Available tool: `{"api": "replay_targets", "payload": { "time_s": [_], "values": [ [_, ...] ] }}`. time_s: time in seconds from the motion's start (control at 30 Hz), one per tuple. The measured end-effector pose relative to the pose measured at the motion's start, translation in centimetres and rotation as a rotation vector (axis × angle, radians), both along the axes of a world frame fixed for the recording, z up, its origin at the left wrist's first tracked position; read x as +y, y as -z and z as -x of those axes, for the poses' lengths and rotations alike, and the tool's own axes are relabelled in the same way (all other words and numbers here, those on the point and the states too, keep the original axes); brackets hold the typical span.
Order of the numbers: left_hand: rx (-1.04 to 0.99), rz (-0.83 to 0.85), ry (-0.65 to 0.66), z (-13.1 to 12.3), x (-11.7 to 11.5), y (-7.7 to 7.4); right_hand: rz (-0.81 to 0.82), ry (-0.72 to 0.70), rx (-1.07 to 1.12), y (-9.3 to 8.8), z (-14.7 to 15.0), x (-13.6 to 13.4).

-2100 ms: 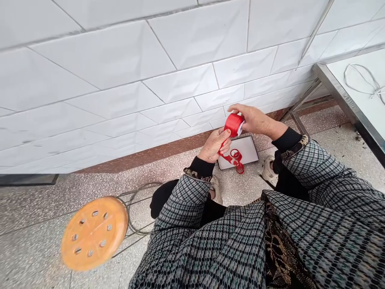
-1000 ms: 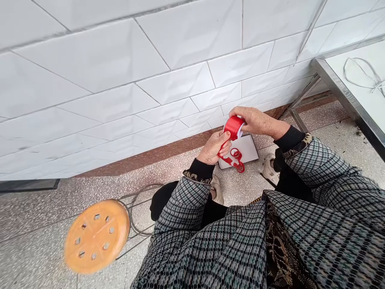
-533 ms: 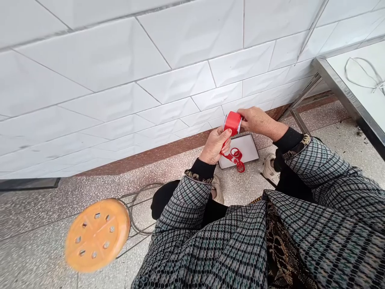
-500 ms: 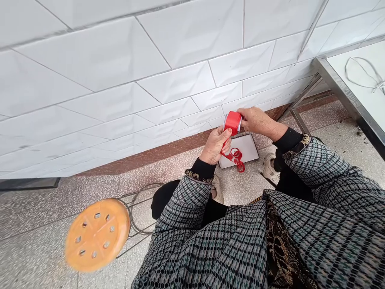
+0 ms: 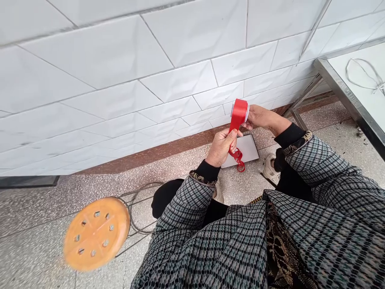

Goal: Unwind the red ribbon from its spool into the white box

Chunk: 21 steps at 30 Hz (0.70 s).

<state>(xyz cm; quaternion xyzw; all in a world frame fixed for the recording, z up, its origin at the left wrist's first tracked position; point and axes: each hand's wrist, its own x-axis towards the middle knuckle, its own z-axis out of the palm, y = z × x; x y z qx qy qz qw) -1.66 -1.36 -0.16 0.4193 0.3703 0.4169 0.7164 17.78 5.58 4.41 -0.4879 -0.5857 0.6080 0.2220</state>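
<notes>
Head view, right of centre: I see the left hand [image 5: 221, 146] pinching red ribbon [image 5: 239, 107] between thumb and fingers, the right hand's [image 5: 262, 117] fingers closed on its spool [image 5: 247, 112]. Much looks wound; a curly tail [image 5: 238, 154], seemingly left over, dangles before a white box [image 5: 250, 147].
</notes>
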Motion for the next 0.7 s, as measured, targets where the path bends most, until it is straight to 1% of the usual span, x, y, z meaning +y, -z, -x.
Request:
{"api": "replay_targets", "payload": {
  "time_s": [0.13,0.23,0.33,0.43,0.53,0.6,0.7],
  "values": [
    [0.06,-0.075,0.058,0.1,-0.2,0.7,0.101,-0.134,0.235,0.8,-0.5,0.1],
    [0.121,-0.105,0.009,-0.1,-0.2,0.9,0.167,-0.285,0.322,1.5,-0.5,0.2],
    [0.122,-0.075,-0.091,-0.3,-0.1,0.9,0.224,-0.379,0.357,2.0,-0.4,0.2],
    [0.106,-0.037,-0.17,-0.4,0.0,0.6,0.258,-0.416,0.355,2.0,-0.2,0.0],
    [0.077,-0.039,-0.14,-0.2,0.2,0.0,0.294,-0.474,0.354,1.9,-0.1,-0.3],
    [0.044,-0.082,-0.124,-0.1,0.4,-0.4,0.349,-0.52,0.351,1.9,0.1,-0.6],
    [0.016,-0.144,-0.157,0.0,0.7,-0.6,0.416,-0.541,0.347,2.1,0.4,-1.0]
  ]
}}
